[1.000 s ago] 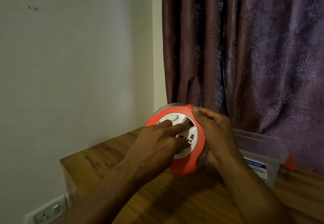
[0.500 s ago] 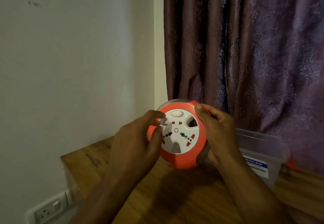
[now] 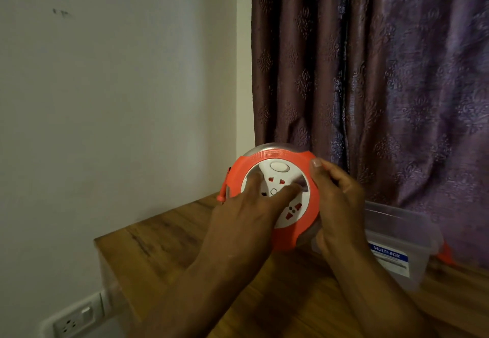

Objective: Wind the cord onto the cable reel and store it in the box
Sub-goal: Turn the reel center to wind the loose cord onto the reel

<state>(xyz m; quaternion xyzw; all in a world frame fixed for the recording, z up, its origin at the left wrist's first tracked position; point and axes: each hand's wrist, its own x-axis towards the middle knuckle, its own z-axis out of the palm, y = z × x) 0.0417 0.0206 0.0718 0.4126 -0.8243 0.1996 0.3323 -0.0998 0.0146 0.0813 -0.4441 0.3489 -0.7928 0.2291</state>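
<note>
The round cable reel (image 3: 277,156) has an orange rim and a white socket face. It is held upright above the wooden table (image 3: 164,242), in front of the curtain. My right hand (image 3: 338,200) grips its right rim, thumb on the front edge. My left hand (image 3: 238,218) lies across the white face with its fingers stretched out and pressing on it. A short bit of orange cord (image 3: 221,196) pokes out at the reel's left edge. The clear plastic box (image 3: 397,221), labelled MULTI-BOX, stands open on the table right behind my right hand.
A purple patterned curtain (image 3: 370,73) hangs close behind the reel and box. A bare wall is on the left, with a wall socket (image 3: 71,324) below the table's left edge. Something orange (image 3: 447,253) shows beside the box's right end.
My left hand has moved from the reel's left rim onto the white face, fingers now stretched across it. The face has turned a little clockwise. My right hand keeps its grip.
</note>
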